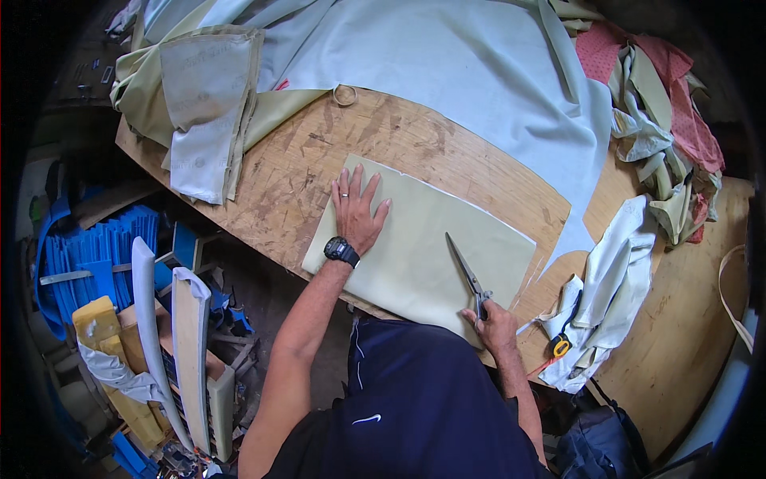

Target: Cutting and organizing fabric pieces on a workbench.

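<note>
A folded piece of pale beige-green upholstery material (427,247) lies flat at the near edge of the wooden table. My left hand (361,211) presses on its upper left part, fingers spread and open, with a ring and a black wristwatch showing. At the lower right of the piece, my right hand (496,326) is closed around the handles of a pair of scissors (469,270). The blades point up and to the left over the material and look nearly closed. The handles are partly hidden by my fingers.
A large pale blue sheet (447,60) covers the table's (295,160) far side. Stacked fabric pieces (209,112) hang at the left edge. Scraps (662,136) pile up at right, near a yellow tape measure (561,346). Padded boards (191,351) stand on the lower left.
</note>
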A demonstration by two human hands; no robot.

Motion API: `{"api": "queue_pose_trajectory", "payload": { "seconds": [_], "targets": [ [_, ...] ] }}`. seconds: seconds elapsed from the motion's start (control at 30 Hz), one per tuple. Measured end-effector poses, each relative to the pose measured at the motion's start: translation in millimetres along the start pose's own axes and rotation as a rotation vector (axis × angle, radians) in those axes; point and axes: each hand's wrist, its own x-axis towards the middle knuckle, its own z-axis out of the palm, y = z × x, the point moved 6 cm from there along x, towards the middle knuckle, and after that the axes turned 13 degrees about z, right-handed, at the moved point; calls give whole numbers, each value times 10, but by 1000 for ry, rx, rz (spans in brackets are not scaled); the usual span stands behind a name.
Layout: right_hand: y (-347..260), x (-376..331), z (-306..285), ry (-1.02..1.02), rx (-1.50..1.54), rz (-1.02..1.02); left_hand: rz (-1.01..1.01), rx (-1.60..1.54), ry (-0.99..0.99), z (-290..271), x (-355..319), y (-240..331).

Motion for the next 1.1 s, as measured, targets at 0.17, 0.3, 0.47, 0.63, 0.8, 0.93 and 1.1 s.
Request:
{"api": "queue_pose_trajectory", "payload": {
  "seconds": [0.17, 0.3, 0.47, 0.63, 0.8, 0.93, 1.1],
  "targets": [
    [155, 47, 83, -56, 32, 35, 70, 69, -17, 167, 30, 7],
    [266, 25, -172, -124, 137, 29, 67, 86, -15, 50, 9, 38],
    [1015, -153, -864, -141, 164, 116, 171, -115, -112, 327, -145, 1003],
    [1661, 52, -1589, -179, -38, 141, 471, -288, -395, 719, -337, 2468],
    [1869, 480, -1877, -352, -164, 131, 393, -207, -363, 965, -283, 2619],
    [1978, 777, -1801, -475, -250, 32, 379, -144, -381, 1007, -306, 2612],
    [1891, 1020, -1715, -518, -207, -74, 370, -139, -404, 1057, -308, 2647]
  ]
}}
